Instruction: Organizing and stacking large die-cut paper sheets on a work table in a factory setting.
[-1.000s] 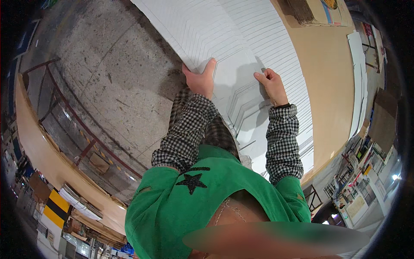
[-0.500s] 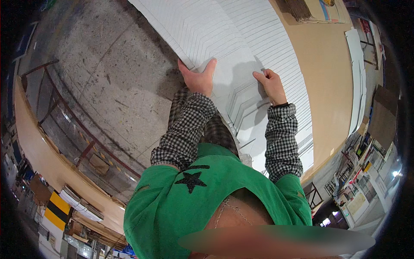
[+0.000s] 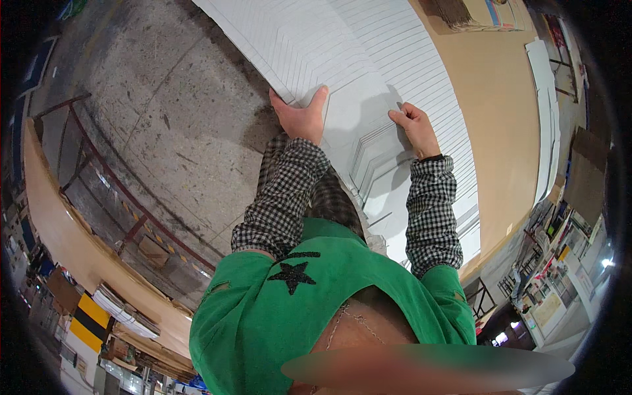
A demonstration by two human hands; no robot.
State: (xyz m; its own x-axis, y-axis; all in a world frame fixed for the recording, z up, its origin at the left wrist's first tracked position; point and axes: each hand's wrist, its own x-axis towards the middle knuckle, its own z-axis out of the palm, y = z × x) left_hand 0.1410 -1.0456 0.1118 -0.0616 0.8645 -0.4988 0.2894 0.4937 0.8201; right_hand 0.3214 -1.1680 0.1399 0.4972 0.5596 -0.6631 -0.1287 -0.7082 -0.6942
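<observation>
A long spread of overlapping white cardboard sheets (image 3: 355, 49) lies in front of me, their many edges showing as thin parallel lines. At its left edge my left hand (image 3: 301, 120) grips the sheets, thumb on top and the other fingers curled along the side, partly hidden. My right hand (image 3: 416, 129) is closed in a pinch at a sheet's edge near the middle of the spread. Just below the hands, stepped, angled edges of several sheets show, shaded in part by my right hand.
Under the sheets is a tan tabletop (image 3: 471, 72), with a stack of brown cardboard (image 3: 484, 14) at its far right. More white sheets (image 3: 544, 118) stand beyond its right edge. Left are concrete floor (image 3: 178, 118), a rusty metal frame (image 3: 99, 155) and another long tan tabletop (image 3: 62, 220).
My right hand has shifted very slightly to the right and away from me, still pinching. My left hand stays at the left edge of the sheets, almost unmoved.
</observation>
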